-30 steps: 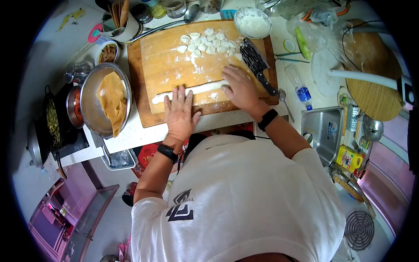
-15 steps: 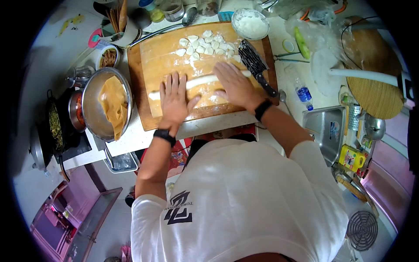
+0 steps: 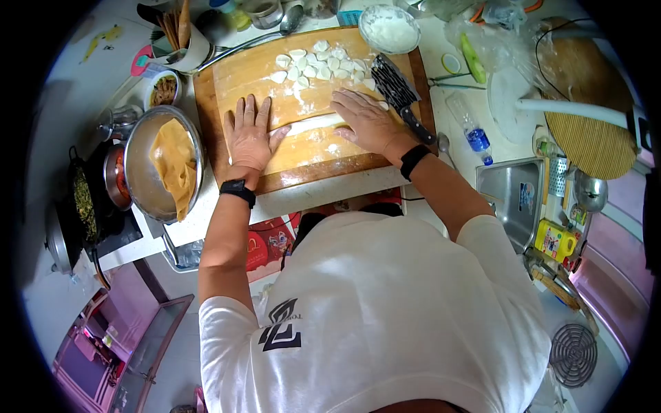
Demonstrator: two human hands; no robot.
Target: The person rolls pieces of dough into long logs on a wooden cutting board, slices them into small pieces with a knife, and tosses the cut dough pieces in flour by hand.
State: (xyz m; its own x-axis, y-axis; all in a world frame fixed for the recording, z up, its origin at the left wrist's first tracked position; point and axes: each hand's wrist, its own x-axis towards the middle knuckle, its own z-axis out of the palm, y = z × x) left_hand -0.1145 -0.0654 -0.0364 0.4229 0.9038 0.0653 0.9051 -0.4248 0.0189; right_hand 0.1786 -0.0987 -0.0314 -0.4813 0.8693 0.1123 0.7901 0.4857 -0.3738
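A long white dough rope [image 3: 313, 124] lies across the floured wooden board [image 3: 303, 160]. My left hand [image 3: 249, 141] rests flat on its left part, fingers stretched out and pointing away from me. On the right part lies my right hand [image 3: 368, 122], palm down with its fingers extended. Both palms cover stretches of the rope. Behind it sits a scatter of small cut dough pieces [image 3: 320, 65]. A cleaver [image 3: 398, 89] with a dark, flour-marked blade lies on the board just beyond my right hand, its handle towards me.
A white bowl of flour [image 3: 390, 29] stands at the board's far right corner. On the left are a steel basin [image 3: 141, 186] with a tan cloth-like sheet and a small bowl of brown food [image 3: 164, 91]. A plastic bottle [image 3: 476, 140] and a sink [image 3: 508, 180] are on the right.
My left hand has slid left along the dough rope, widening the gap between my hands. My right hand has shifted slightly and still lies on the rope. The camera view has moved a little.
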